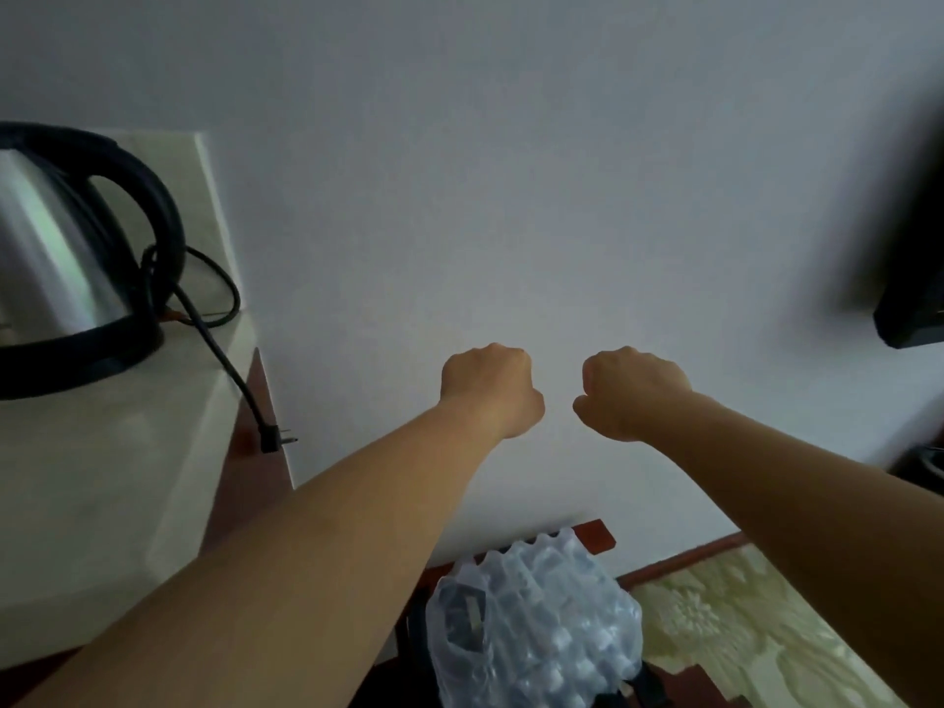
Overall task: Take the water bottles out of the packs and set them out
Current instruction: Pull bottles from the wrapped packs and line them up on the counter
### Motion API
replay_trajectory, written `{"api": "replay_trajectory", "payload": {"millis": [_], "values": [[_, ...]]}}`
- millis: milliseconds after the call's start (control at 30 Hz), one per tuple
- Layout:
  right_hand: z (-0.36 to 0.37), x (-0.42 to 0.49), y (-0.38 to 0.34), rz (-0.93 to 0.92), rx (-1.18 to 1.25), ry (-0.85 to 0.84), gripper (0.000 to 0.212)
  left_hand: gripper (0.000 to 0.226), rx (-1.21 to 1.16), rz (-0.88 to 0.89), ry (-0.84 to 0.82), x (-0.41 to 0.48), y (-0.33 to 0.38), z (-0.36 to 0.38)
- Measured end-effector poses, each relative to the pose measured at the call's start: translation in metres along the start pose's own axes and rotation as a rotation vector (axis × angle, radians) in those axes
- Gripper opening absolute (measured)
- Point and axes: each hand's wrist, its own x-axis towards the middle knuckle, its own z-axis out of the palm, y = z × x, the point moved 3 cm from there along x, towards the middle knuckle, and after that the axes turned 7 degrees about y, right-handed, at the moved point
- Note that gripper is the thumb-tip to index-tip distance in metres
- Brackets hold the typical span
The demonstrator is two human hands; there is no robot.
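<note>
A shrink-wrapped pack of water bottles (536, 625) stands low in the view, at the bottom centre, its clear plastic wrinkled over several bottle caps. Both my arms stretch out above it toward a plain white wall. My left hand (488, 388) is a closed fist with nothing in it. My right hand (631, 390) is also a closed fist, a short gap from the left one. Neither hand touches the pack, which lies well below them.
A steel kettle (56, 258) with a black handle sits on a pale counter (117, 493) at the left; its cord and plug (270, 439) hang over the edge. A dark object (909, 309) hangs at the right. Patterned green floor (756, 631) lies at bottom right.
</note>
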Motion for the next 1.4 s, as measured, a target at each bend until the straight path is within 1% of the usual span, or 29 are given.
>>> {"api": "replay_trajectory", "payload": {"millis": [100,400,567,833,967,1167,1233,1333,1400], "values": [[0.012,0.016,0.012,-0.033,0.012,-0.011,0.025,0.017,-0.009,-0.048,-0.012,0.012,0.008,0.014],[0.058,0.042,0.068,-0.228,0.049,-0.044,0.03,0.019,0.034,-0.224,-0.049,0.017,0.051,0.064],[0.101,0.038,0.095,-0.288,0.069,-0.127,0.029,0.02,0.027,-0.321,-0.101,0.001,0.072,0.098],[0.186,0.015,0.081,-0.388,0.162,-0.284,0.027,0.015,0.034,-0.447,-0.24,-0.04,0.072,0.17],[0.237,0.0,0.068,-0.44,0.166,-0.363,0.031,0.021,0.006,-0.496,-0.313,-0.062,0.063,0.216],[0.307,-0.014,0.054,-0.44,0.201,-0.446,0.03,0.011,-0.079,-0.538,-0.353,-0.091,0.048,0.289],[0.33,-0.022,0.049,-0.475,0.19,-0.444,0.031,0.016,-0.115,-0.549,-0.38,-0.102,0.04,0.316],[0.371,-0.03,0.046,-0.38,0.257,-0.556,0.028,0.021,-0.175,-0.569,-0.401,-0.117,0.028,0.355],[0.397,-0.029,0.04,-0.323,0.298,-0.605,0.026,0.026,-0.212,-0.581,-0.358,-0.12,0.018,0.377]]}}
